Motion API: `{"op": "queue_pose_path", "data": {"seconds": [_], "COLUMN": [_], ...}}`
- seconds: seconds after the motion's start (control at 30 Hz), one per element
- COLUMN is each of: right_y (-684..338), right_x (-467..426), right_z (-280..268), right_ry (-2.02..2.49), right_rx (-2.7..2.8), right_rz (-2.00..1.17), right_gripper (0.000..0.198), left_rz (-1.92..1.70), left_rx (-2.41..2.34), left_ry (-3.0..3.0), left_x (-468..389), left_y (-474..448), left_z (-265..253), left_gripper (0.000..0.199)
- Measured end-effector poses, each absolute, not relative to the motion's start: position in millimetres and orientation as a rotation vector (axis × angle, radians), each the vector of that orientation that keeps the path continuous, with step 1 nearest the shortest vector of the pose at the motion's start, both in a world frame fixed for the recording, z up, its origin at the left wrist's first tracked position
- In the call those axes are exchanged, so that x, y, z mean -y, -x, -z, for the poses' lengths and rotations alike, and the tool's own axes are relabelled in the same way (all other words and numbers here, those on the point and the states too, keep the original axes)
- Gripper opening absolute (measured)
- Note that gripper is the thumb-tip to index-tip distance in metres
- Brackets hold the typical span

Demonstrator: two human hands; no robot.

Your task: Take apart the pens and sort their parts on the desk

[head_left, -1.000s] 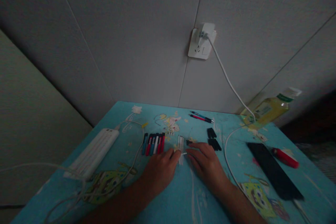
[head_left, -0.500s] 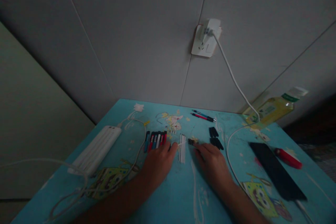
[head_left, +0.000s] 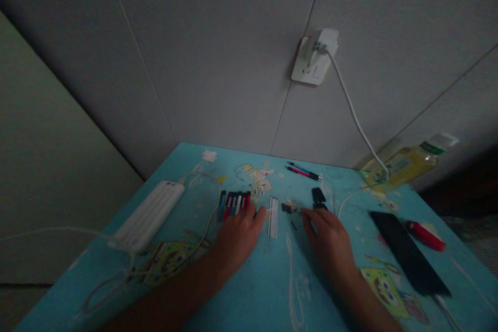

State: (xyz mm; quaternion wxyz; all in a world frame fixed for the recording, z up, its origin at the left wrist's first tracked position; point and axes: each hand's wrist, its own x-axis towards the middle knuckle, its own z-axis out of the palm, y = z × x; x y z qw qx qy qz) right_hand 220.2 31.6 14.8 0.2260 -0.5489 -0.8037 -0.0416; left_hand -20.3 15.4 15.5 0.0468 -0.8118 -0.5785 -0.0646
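My left hand (head_left: pixel 240 236) rests at the near end of a row of red, blue and white pen barrels (head_left: pixel 233 202). Its thumb and forefinger are pinched, and a short pale piece shows at their tips. Right of it lie several thin white refills (head_left: pixel 273 218), side by side. My right hand (head_left: pixel 329 236) has thumb and forefinger close together; anything between them is too small to make out. Small black pen parts (head_left: pixel 287 208) lie left of its fingertips, with one small dark piece (head_left: pixel 293 225) nearer me. Beyond this hand are larger black pieces (head_left: pixel 318 195), partly hidden by it.
Two assembled pens (head_left: pixel 303 171) lie near the wall. At left sits a white power strip (head_left: pixel 150 215) with a looping cable. To the right are a dark phone-like slab (head_left: pixel 408 251), a red object (head_left: pixel 425 236) and a tilted bottle of yellow liquid (head_left: pixel 404 166).
My right hand has moved right, away from the small black parts, and now covers some larger black pieces. A small dark piece now shows on the table. My left hand stays nearly put.
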Motion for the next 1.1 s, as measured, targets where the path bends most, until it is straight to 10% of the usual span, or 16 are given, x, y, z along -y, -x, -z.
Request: {"op": "queue_pose_path", "data": {"seconds": [1.1], "right_y": [-160], "right_x": [-54], "right_z": [-18], "right_ry": [1.722], "right_rx": [2.269], "right_rz": [0.194], "right_gripper": [0.018], "left_rz": [0.229], "left_rx": [1.805], "left_ry": [2.465], "left_x": [-17], "left_y": [21], "left_z": [-15], "left_gripper": [0.029]}}
